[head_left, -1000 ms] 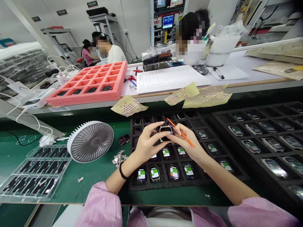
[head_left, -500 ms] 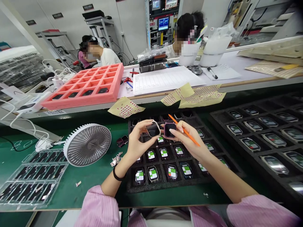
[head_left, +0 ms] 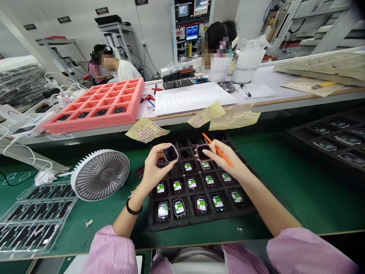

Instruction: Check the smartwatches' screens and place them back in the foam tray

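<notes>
Near the bottom of the frame, a black wristband is circling the left wrist. At the center, the left hand is grasping a silver-rimmed smartwatch by its edges between thumb and fingers, above the tray. Its dark screen is facing the camera and leaning slightly; its nearly square outline is leaving the long axis unclear. Just right of center, the right hand is pinching a purple smartwatch, dark screen also facing the camera, its long axis partly hidden by fingers. The same hand is holding an orange stick, whose long axis is slanting from upper left to lower right.

Below the hands, a black foam tray is resting on the green worktop, carrying smartwatches with lit screens facing up; the hands are partly covering its back rows. At left, clear plastic trays are lying beside a round fan, which is standing between them and the foam tray. Another black tray is sitting at right.

Beyond, a pink foam tray and a paper sheet are lying on a raised shelf. At the top, people are sitting.
</notes>
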A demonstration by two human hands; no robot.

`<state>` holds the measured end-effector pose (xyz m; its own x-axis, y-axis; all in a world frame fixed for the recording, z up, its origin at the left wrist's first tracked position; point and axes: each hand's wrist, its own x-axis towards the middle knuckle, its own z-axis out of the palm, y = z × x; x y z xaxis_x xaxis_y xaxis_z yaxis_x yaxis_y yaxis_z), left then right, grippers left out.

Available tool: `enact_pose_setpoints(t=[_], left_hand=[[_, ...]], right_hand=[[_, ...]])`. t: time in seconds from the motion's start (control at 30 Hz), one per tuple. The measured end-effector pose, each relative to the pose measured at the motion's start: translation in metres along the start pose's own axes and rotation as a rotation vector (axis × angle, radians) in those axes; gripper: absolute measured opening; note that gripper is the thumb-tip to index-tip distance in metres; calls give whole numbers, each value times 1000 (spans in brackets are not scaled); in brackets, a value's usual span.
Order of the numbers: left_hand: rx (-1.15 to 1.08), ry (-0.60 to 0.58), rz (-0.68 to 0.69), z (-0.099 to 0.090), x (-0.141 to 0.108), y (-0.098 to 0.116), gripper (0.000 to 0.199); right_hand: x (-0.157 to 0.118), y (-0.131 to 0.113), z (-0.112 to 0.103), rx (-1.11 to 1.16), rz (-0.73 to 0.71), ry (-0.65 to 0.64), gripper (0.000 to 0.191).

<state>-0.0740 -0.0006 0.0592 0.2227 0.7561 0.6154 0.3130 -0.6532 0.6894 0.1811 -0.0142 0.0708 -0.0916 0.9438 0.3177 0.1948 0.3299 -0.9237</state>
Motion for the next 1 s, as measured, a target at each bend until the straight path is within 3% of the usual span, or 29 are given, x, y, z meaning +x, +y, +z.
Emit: enact_pose_setpoints(t=[0.1,0.2,0.4,0.6,0.7,0.8,0.93,1.0], left_hand=[[161,-75,-15,-16,-16,-24,35],[270,-199,-66,-29,-37,-51,30],[449,-400,-124,-38,-57,-78,31],[586,-511,-112,-43,-56,-76,31],[611,-463,-95,-39,-52,-69,32],[591,-419,-50,-25,-39,-54,30],[543,-487,-31,11,-17,-33,25],[577,-605,-51,33,-8,-25,24]], right_hand=[[18,33,-41,-297,-19,82,38],[36,73,-72,-536,107,171,42],[55,122,-82,-594,156,140,49],[55,130,-98,-617,171,-31,45],[52,127,-113,-623,190,-95,45],[49,118,-121,-657,182,-59,43],[40,102,-97,-695,136,2,36],[31,95,-71,-658,133,-156,23]])
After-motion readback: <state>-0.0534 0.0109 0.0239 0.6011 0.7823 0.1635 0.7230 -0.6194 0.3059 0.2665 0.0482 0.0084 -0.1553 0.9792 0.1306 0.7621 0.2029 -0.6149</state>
